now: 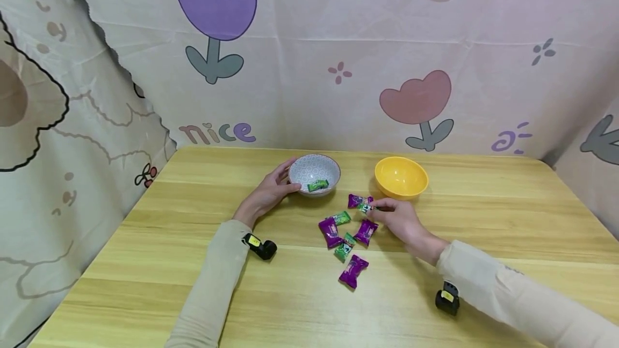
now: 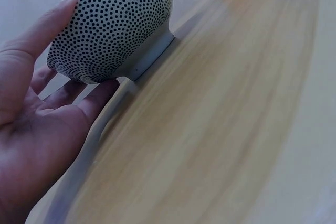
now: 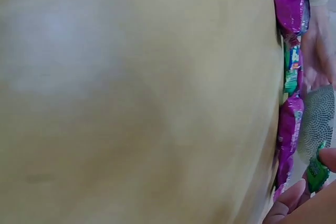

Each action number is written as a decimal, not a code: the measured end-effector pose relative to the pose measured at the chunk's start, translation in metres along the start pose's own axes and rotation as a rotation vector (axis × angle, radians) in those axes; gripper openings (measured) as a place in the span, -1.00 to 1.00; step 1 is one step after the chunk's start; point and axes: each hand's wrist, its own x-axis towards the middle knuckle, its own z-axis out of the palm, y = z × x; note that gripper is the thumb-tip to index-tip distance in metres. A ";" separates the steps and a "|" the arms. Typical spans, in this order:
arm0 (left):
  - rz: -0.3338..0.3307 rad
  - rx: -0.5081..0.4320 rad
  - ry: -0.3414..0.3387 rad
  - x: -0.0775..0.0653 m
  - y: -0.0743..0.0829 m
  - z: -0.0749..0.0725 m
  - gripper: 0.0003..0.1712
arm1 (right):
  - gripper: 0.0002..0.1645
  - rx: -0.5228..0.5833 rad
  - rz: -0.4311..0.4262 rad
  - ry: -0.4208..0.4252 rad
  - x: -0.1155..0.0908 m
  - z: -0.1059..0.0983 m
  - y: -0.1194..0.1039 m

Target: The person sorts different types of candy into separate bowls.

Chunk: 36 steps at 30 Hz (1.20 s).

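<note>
My left hand (image 1: 267, 193) holds a small patterned bowl (image 1: 313, 166) by its left side, thumb near the rim and fingers beneath. In the left wrist view, the dotted outside of the bowl (image 2: 115, 24) shows, its foot on or close to the table. One green-wrapped candy (image 1: 317, 185) lies inside. Over the table, my right hand (image 1: 402, 222) pinches another green-wrapped candy (image 3: 317, 174) between thumb and fingers. Just behind that candy lies a purple-wrapped candy (image 1: 356, 200). More candies lie nearer: purple ones (image 1: 330, 232) and green ones (image 1: 345, 247).
A yellow bowl (image 1: 401, 179) stands behind my right hand, with no candy visible in it. The wooden table (image 1: 145, 283) ends at a printed cloth (image 1: 300, 95) hanging along the back. A purple candy (image 1: 354, 272) lies closest to the front.
</note>
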 end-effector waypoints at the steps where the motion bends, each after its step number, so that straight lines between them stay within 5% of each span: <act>1: 0.000 0.002 -0.002 0.000 0.000 0.000 -0.10 | -0.63 0.007 -0.004 -0.002 0.000 0.000 -0.001; 36: 0.008 -0.018 0.002 0.000 -0.001 -0.001 -0.11 | -0.66 -0.087 -0.154 -0.019 0.042 0.023 -0.067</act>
